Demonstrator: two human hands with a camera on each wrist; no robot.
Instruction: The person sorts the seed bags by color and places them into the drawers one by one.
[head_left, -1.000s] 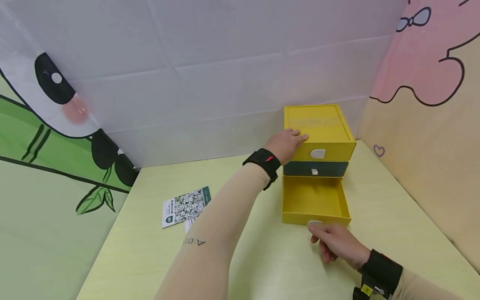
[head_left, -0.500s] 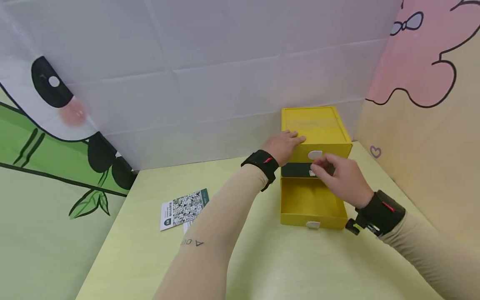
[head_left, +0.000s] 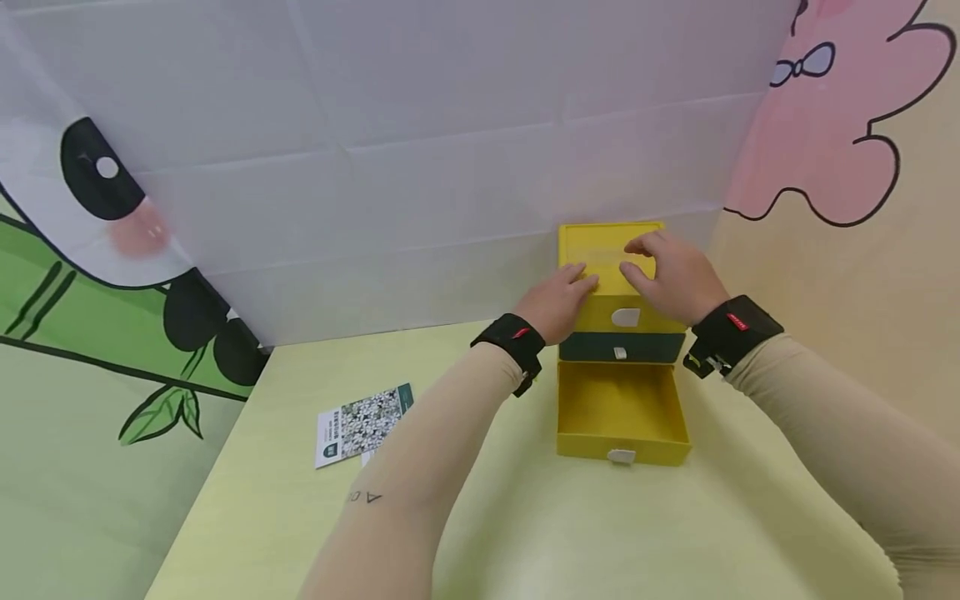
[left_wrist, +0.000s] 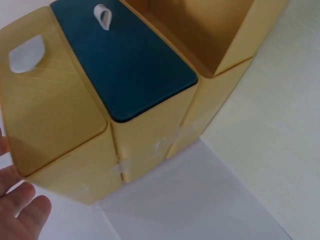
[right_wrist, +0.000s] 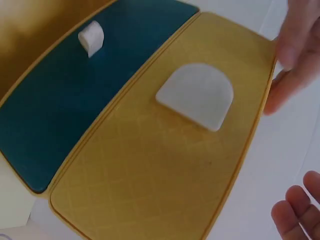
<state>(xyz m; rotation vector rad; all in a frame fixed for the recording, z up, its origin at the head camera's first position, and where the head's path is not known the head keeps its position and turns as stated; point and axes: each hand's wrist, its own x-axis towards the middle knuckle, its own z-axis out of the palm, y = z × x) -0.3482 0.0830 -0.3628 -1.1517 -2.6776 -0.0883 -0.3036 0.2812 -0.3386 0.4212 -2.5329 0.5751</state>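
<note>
Pulled-out bottom drawer [head_left: 624, 448], right hand [head_left: 681, 277] raised over the yellow cabinet [head_left: 600, 242]

Within the last second, the bottom drawer's white tab [head_left: 621, 457] has been left by the right hand, which is now held above the cabinet's top — fingers loosely curved, nothing grasped. The left hand [head_left: 553, 307] is still rested, fingers relaxed, on the top's left edge. Work on that drawer seems finished for now. The green drawer [head_left: 585, 347] and yellow top drawer [head_left: 592, 315] are closed.

The cabinet is placed at the far right of a pale table [head_left: 247, 500]. On the left, a flowery leaflet [head_left: 367, 422] is partly covered by the left sleeve [head_left: 420, 467]. Beyond stands a whitish wall [head_left: 450, 167] — flanked by a cartoon face [head_left: 127, 192] leftward and a pink figure [head_left: 840, 150] rightward.
</note>
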